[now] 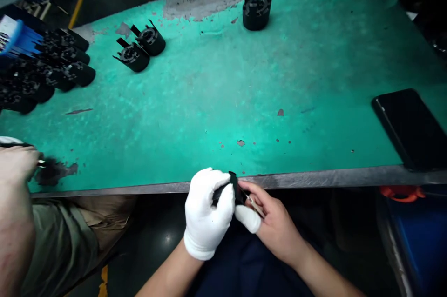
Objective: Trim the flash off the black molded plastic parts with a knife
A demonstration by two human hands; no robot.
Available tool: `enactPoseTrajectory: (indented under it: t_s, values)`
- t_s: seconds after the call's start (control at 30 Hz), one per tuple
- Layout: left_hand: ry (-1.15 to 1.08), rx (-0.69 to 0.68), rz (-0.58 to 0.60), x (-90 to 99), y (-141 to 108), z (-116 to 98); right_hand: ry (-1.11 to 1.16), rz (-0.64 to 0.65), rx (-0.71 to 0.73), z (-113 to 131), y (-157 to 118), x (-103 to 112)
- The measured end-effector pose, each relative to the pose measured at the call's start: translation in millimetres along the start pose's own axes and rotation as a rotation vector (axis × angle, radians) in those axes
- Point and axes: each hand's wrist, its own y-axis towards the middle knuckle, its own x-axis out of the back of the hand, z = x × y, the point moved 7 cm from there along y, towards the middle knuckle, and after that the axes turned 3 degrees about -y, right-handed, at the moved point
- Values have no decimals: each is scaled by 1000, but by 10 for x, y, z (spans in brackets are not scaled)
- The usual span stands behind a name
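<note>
My left hand (208,213), in a white glove, is wrapped round a black part (233,191) just past the table's front edge. My right hand (274,225), bare but for a white cover on the thumb, grips a thin metal tool (256,206) against the right side of that part. Much of the part is hidden by my fingers. Farther back on the green table, a black cylindrical housing (256,10) stands upright with thin prongs rising from it.
Two black housings (134,57) stand at the back left, and several more (82,73) crowd the far left beside a blue container (26,38). A phone (410,127) lies on the right. Another person's hand (17,162) is at the left edge.
</note>
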Motion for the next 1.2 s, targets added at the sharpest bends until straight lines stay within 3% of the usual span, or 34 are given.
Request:
enactPoseTrajectory:
  t_s: [0.1,0.2,0.27,0.37,0.53,0.6,0.67,0.77,0.87,1.0,1.2]
  values:
    - [-11,58,36,80,-56,-65,-117,-109,141,115,2,20]
    - [-172,33,119,227,-149,-190,-150,-178,242,202,-59,85]
    - [-338,5,84,398,-194,-222,-90,-135,259,261,-65,92]
    - [-574,67,7,583,-211,-106,99,-6,221,386,2,-11]
    - [-829,282,348,359,-241,2,366,215,82,546,137,-442]
    - [-857,318,349,351,-244,-6,390,211,18,493,144,-533]
    - [-696,296,232,440,-214,-2,353,158,-51,357,111,-518]
    - [-160,187,35,611,-169,-34,296,128,-174,85,0,-403]
    - [256,89,-25,568,-174,-56,214,148,-250,-106,-85,-289]
    - [354,62,-91,396,-281,10,76,215,-239,-152,-37,-307]
    - [298,50,-141,300,-402,18,136,266,-138,-52,134,-449]
